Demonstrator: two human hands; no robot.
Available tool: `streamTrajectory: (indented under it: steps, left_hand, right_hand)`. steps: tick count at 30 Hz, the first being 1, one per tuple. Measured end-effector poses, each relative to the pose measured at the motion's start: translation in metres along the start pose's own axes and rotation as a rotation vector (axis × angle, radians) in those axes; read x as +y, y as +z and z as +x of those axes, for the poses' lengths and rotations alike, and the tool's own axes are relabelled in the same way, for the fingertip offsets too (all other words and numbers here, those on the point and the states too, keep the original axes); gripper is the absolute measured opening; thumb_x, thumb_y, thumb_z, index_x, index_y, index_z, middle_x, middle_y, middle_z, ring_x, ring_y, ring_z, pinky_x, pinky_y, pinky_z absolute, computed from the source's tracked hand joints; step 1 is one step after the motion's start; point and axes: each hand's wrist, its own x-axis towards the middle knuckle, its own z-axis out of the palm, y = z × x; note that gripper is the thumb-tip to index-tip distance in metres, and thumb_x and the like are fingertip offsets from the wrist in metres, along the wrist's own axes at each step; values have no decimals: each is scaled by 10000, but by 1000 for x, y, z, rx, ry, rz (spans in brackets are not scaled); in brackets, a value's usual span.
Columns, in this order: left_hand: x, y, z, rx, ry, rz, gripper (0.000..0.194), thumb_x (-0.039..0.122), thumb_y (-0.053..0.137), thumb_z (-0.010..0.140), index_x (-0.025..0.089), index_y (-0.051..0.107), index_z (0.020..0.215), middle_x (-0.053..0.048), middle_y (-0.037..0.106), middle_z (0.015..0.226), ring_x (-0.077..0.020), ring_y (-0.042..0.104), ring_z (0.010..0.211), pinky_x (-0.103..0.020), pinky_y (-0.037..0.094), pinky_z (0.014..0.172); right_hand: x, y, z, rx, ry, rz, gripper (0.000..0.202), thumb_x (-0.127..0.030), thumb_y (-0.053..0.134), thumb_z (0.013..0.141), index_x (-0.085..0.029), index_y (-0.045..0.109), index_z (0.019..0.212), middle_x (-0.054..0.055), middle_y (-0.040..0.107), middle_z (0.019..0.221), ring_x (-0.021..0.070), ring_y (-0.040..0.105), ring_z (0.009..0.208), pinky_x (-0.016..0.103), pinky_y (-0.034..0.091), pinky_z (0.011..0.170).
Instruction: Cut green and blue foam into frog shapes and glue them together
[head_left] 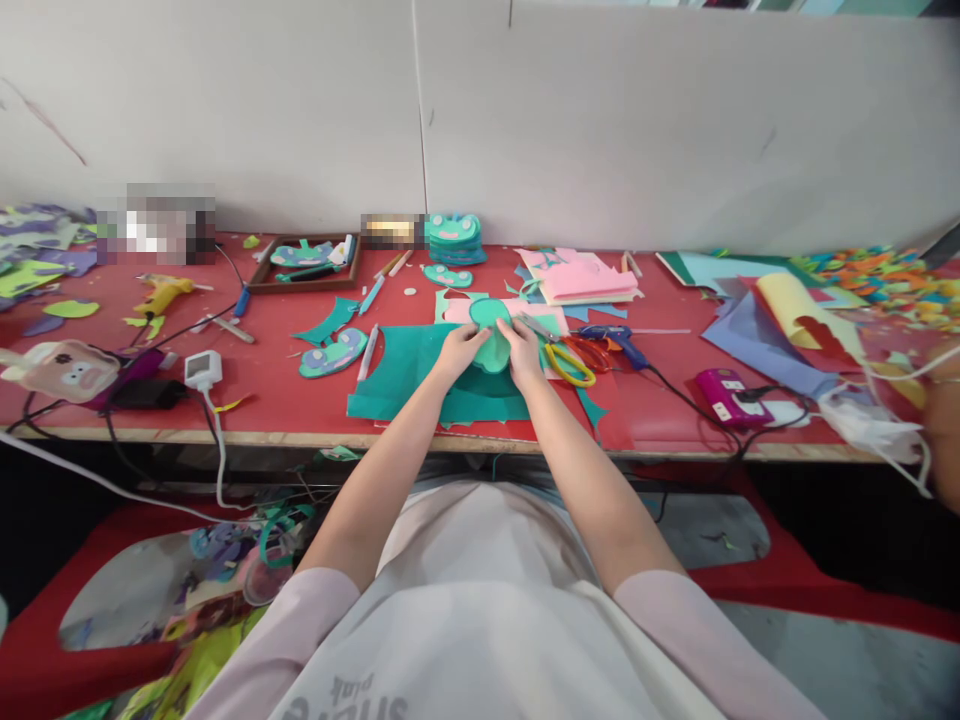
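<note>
Between my two hands is a light green felt piece [491,350] with a rounded outline, held just above the table. My left hand [460,348] grips its left edge, and my right hand [520,345] grips its right edge. Beneath them lies a dark teal felt sheet [405,370]. Yellow-handled scissors [571,366] rest beside my right hand, near orange-handled scissors [592,350]. Pink felt [577,278] is piled behind on the right. To the left lies a green frog-shaped felt piece [334,353] with purple spots.
A blue glue gun [616,342] trails a cable toward a purple power strip [731,398]. On the left are a brown tray [259,287], a yellow glue gun [163,294] and a white device [202,371]. Stacked frog pieces [455,240] stand near the wall.
</note>
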Motion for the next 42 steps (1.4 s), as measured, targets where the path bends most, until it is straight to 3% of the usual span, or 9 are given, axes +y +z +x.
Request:
streamTrajectory:
  steps: [4,8,12,18,23,27,30,34,42]
  left_hand:
    - [-1,-3,1,-7,2,-23,174,331,559,790,181,552,703,53,433,565,-86,434,520,-181,380,476]
    - [-1,-7,3,138,58,17,137,274,559,790,171,564,699,37,533,631,-87,495,609,-176,391,579]
    - [2,-9,0,181,73,132,230,335,578,799,176,528,640,50,462,542,-84,423,530,-198,317,538]
    - [2,-8,-3,125,104,290,300,338,560,822,191,450,584,57,374,480,-96,342,482,-225,248,506]
    - [3,-6,-2,89,92,255,286,327,576,808,185,477,581,63,383,472,-90,362,486,-214,252,496]
    - [3,-6,0,129,-33,102,261,408,575,805,179,552,683,55,467,519,-93,478,501,-200,318,490]
    - [2,-6,1,67,-126,-42,211,372,590,805,183,517,743,43,551,607,-112,604,558,-194,390,503]
    - [-1,-5,2,87,-114,-101,197,283,568,831,187,448,707,43,573,597,-124,656,594,-195,435,524]
    - [-10,-6,4,100,-67,-17,216,335,478,884,193,469,721,1,641,589,-132,644,556,-212,456,548]
  right_hand:
    - [4,-2,3,63,-46,-27,377,-591,553,733,-223,473,715,-35,470,662,125,434,622,260,407,581]
    - [4,-3,2,9,-127,-166,379,-554,587,735,-213,451,645,-44,418,613,118,407,619,248,374,590]
    - [3,-3,1,-55,-160,-259,385,-536,583,760,-208,436,623,-50,392,581,108,379,590,242,341,566]
    - [2,-2,-1,-69,-124,-231,397,-555,581,755,-213,419,634,-58,348,576,100,343,560,244,311,537]
    - [0,-2,0,43,-155,-242,495,-578,587,732,-225,274,580,-60,232,574,91,283,553,242,300,524]
    - [7,-6,6,163,-110,-181,452,-620,536,746,-237,326,632,-77,239,531,90,291,484,243,310,466]
    - [8,-6,7,189,-36,-58,412,-622,541,739,-240,393,701,-95,318,494,85,332,418,243,344,431]
    - [4,-3,5,133,17,-48,416,-621,588,703,-227,460,738,-71,452,512,98,445,433,261,422,458]
    - [9,-9,8,260,-42,-82,373,-556,613,710,-232,427,714,-103,326,493,72,364,364,235,334,363]
